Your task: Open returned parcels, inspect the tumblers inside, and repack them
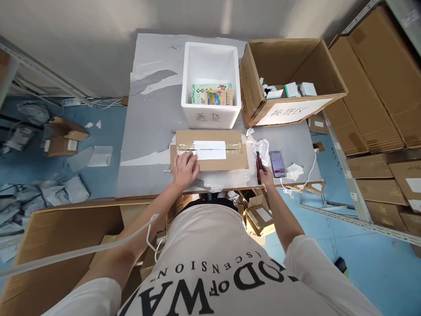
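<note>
A cardboard box (210,164) with a strip of clear tape along its top lies near the front of the table. A white label (209,150) sits across the tape, with a dark line running through it along the seam. My left hand (186,169) rests on the box's left front part, fingers bent a little and apart. To the right of the box, my right hand (266,178) grips a red and black box cutter (259,169) that points away from me. Crumpled white paper (262,148) lies by the cutter's tip.
Behind the box stands a white foam bin (210,117) holding colourful books. A large open carton (294,112) with small boxes is beside it. A phone (278,164) with a white cable lies right on the table (149,127). Stacked cartons (371,83) line the right.
</note>
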